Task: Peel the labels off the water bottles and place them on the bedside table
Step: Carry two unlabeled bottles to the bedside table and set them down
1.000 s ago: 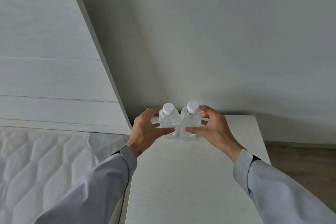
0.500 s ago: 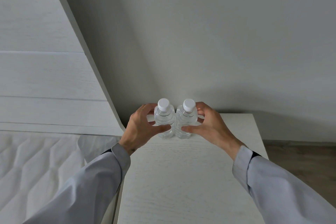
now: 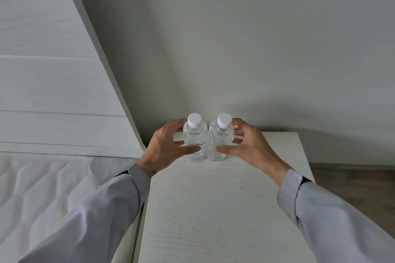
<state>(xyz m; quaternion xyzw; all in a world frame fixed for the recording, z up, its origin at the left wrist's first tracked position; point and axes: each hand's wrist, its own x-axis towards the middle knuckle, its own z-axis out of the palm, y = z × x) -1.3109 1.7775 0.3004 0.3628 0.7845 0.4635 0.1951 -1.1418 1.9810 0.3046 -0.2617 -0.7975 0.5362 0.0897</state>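
Two clear water bottles with white caps stand upright and touching at the back of the white bedside table (image 3: 213,209). No label shows on either. My left hand (image 3: 166,147) curls around the left bottle (image 3: 194,136), thumb across its front and fingers behind. My right hand (image 3: 245,145) wraps the right bottle (image 3: 221,136) the same way from the right side.
A white headboard (image 3: 53,92) rises at the left with a quilted white mattress (image 3: 42,188) below it. A grey wall stands right behind the bottles. Wood floor (image 3: 352,188) shows to the right of the table.
The view has shifted slightly, so the bottles and hands sit a little left and higher. Both hands stay on the bottles, which remain standing together on the table.
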